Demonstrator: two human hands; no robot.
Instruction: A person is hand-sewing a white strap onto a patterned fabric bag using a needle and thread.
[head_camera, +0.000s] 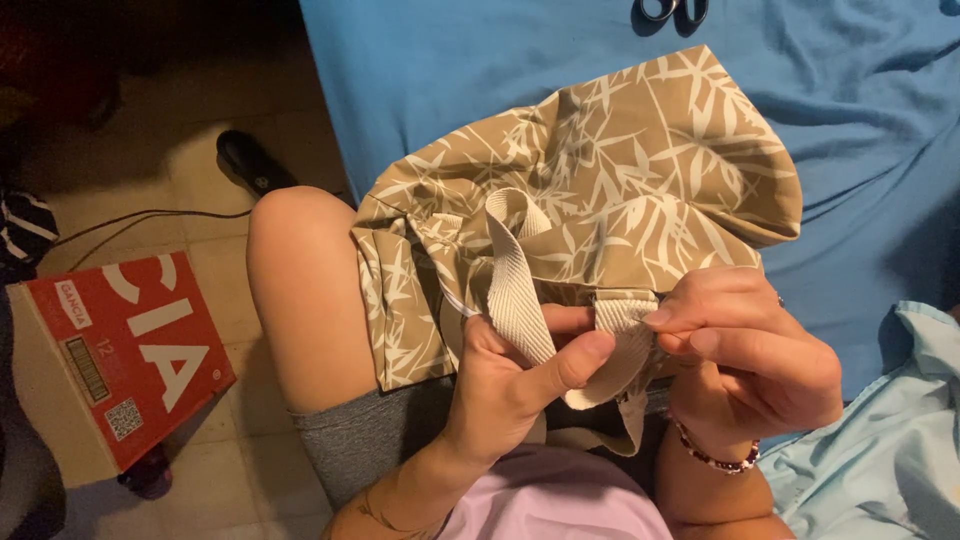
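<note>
while both hands pinch it, the cream strap runs upward.

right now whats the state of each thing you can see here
tan leaf-print fabric: crumpled, draped from the blue sheet onto the lap
cream webbing strap: looped, pinched by both hands
left hand: thumb pressed on the strap
right hand: fingertips pinching the strap end
scissors: lying on the blue sheet, mostly out of frame
red cardboard box: closed, on the floor
</note>
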